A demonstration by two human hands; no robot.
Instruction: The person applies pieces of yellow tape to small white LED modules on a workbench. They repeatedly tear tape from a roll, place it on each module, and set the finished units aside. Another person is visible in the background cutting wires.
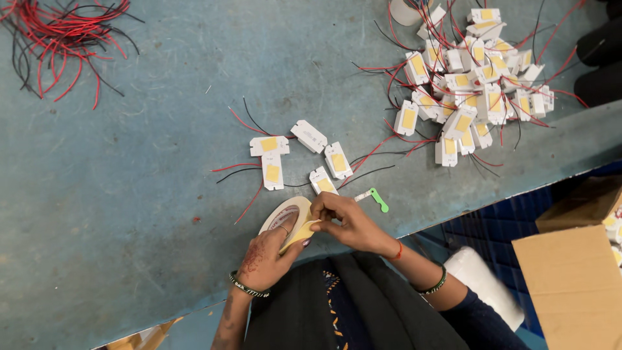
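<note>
At the counter's (pixel 129 194) near edge, our left hand (pixel 269 256) holds a tape roll (pixel 285 217) in a closed grip; our right hand (pixel 343 220) pinches its loose end. Pulling slowly should keep it flat. Beyond lie small white boards (pixel 304 155) with wires.

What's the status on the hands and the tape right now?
Left hand grips tape roll. Right hand pinches its loose end. Small white boards lie just beyond, clear of both hands.

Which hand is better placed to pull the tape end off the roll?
The right hand: its fingertips already pinch the loose tape end, while the left hand grips the masking tape roll and steadies it.
</note>
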